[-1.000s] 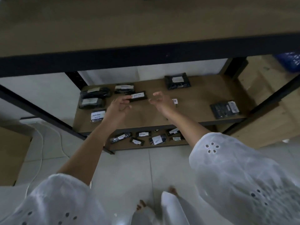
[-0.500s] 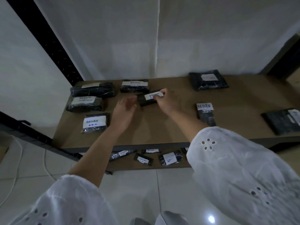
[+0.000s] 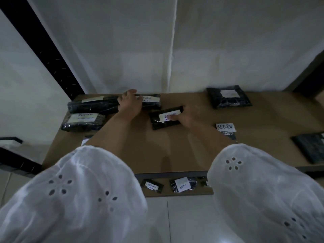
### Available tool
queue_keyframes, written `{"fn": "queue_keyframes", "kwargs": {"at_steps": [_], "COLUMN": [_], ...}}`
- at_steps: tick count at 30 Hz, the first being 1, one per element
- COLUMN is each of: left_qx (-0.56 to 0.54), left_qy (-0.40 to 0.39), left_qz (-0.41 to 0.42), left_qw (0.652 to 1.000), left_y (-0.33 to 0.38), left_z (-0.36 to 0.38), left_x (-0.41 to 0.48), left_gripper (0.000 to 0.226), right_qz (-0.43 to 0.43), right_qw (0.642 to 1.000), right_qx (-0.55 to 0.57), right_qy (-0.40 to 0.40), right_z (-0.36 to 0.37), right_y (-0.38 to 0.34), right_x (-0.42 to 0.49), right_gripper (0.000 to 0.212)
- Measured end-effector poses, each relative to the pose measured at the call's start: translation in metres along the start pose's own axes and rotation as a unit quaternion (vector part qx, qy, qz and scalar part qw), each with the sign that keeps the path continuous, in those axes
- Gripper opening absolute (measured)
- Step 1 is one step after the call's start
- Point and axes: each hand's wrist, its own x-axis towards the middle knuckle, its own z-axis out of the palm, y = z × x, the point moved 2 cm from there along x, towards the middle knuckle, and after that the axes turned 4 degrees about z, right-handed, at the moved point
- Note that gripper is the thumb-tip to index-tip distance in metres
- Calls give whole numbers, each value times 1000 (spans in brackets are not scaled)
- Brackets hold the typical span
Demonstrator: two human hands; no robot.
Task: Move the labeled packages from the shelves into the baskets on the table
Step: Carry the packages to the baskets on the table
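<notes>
Several black wrapped packages with white labels lie on a brown shelf board. My left hand lies over the left end of a back-row package, its fingers curled over the package's far edge, right beside a long package. My right hand grips the right end of a small labeled package that lies flat mid-shelf, fingertips on its label. No basket is in view.
More packages lie at the left, back right, beside my right forearm and at the right edge. A lower shelf holds small packages. A black upright slants at the left, with a white wall behind.
The view has closed in on the shelf. My left hand moved from beside the small package back onto the back-row package. My right hand stayed on the small package, which now lies flat.
</notes>
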Motion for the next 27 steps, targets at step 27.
{"fn": "queue_keyframes", "kwargs": {"at_steps": [27], "left_qx": [-559], "left_qy": [42], "left_qz": [-285], "left_qw": [777], "left_y": [101], "left_z": [-125], "left_x": [-258], "left_gripper": [54], "right_qz": [227], "right_qw": [826], "right_qx": [515], "right_qy": [-7], "right_z": [-144], "right_y": [-6], "right_x": [-255], "right_gripper": [16]}}
